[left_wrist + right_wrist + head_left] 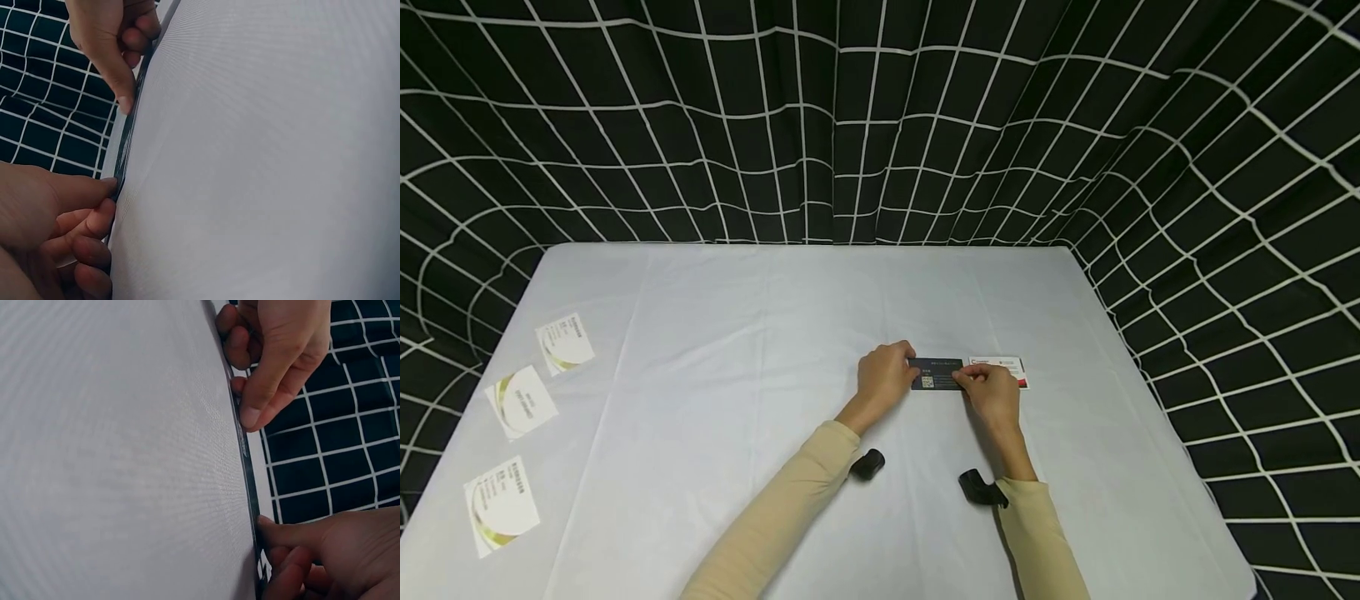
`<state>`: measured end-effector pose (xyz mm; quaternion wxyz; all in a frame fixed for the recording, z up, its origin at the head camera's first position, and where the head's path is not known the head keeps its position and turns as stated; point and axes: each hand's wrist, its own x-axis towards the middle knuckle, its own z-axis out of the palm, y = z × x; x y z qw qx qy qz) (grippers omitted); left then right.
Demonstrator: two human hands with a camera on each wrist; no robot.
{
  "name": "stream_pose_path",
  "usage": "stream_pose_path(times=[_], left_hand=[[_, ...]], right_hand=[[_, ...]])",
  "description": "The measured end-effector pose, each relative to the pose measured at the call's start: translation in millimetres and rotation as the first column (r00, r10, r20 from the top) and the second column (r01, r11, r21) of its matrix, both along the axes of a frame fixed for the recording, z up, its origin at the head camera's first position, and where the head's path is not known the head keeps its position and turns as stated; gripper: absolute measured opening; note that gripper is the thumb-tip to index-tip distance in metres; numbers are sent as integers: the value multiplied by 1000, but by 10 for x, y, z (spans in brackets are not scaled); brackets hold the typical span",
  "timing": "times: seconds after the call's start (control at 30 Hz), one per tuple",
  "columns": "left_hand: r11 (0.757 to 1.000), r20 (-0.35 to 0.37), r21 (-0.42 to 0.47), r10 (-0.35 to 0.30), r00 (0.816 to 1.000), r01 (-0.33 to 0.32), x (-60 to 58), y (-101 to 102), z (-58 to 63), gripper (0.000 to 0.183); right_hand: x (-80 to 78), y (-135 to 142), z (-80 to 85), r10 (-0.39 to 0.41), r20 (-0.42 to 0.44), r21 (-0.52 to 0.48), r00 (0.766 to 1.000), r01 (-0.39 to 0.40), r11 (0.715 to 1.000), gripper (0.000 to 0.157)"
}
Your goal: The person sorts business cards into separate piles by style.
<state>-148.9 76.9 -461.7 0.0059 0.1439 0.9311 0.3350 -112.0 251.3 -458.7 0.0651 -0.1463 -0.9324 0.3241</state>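
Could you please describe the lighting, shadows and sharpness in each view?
Head view: even light, a soft shadow along the right sleeve, fine print on the dark card too small to read; left wrist: streaks across the white tabletop, blur toward the right edge; right wrist: similar streaks, a dim shadow beside the right hand.

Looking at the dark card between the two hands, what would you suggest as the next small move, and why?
I would probably ease the left hand and right hand off the dark card, since it appears to lie flat on the table, its top edge roughly level with that of the white card beside it.
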Motion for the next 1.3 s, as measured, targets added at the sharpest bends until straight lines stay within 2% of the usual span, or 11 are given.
stream_pose_path(times=[0.53, 0.7, 0.83, 1.03, 1.17, 1.3], left_hand=[[999, -8, 31, 12, 1000, -12, -9, -1, -57, 21], [998, 26, 69, 7, 1000, -9, 0, -28, -48, 22], [990, 78, 143, -23, 997, 12, 13, -77, -27, 26], [978, 118, 206, -63, 991, 38, 84, -255, -40, 31], [980, 90, 191, -77, 993, 58, 131, -477, 8, 30], [985, 40, 161, -72, 997, 65, 158, -731, 105, 31]], right_hand=[[14, -21, -31, 20, 16, -53, 1000, -19, 998, 16], [22, -24, -12, 29, 13, -22, 999, -29, 999, 17], [34, -20, 15, 45, 19, -9, 999, -45, 999, 21], [61, -55, 83, 89, 39, -46, 995, -87, 995, 26], [58, -173, 168, 176, 23, -46, 984, -175, 984, 25], [36, -361, 247, 282, 6, -43, 959, -281, 959, 20]])
